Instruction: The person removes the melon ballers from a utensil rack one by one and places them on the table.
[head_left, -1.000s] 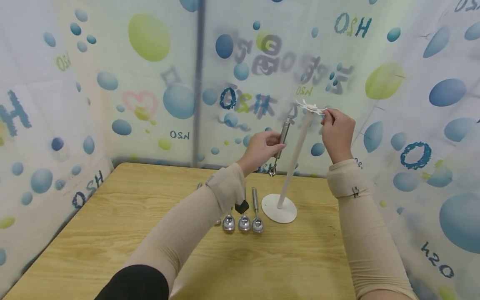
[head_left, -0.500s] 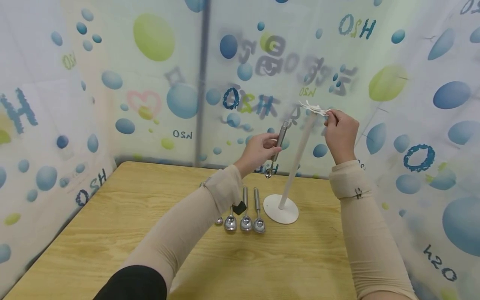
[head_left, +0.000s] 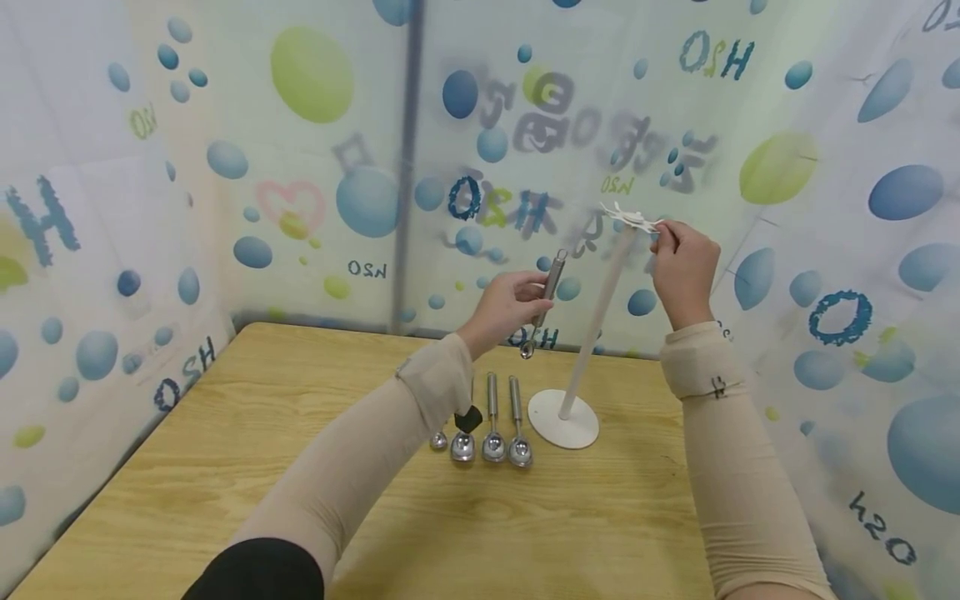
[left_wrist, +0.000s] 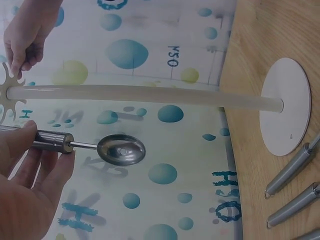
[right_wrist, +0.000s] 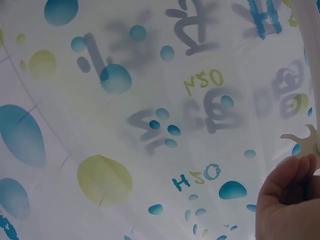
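Note:
My left hand [head_left: 504, 310] pinches the steel handle of a small melon baller [head_left: 551, 283] between thumb and fingers, its bowl hanging down. In the left wrist view the melon baller's oval bowl [left_wrist: 121, 150] shows a small hole. The melon baller is held in the air, left of a white utensil stand [head_left: 597, 321] and apart from it. At the stand's top, my right hand [head_left: 684, 271] pinches one arm of the hooked white rack [head_left: 632, 218]. The right wrist view shows only part of that rack [right_wrist: 306, 140] beside the fingers.
Several steel scoops [head_left: 493, 447] lie in a row on the wooden table [head_left: 585, 517], left of the stand's round base [head_left: 564, 419]. My left sleeve [head_left: 442, 375] hides part of them. Printed curtains [head_left: 315, 208] surround the table.
My left hand has drawn the melon baller leftward and slightly down, away from the stand. The right hand stays on the rack. The view has shifted slightly.

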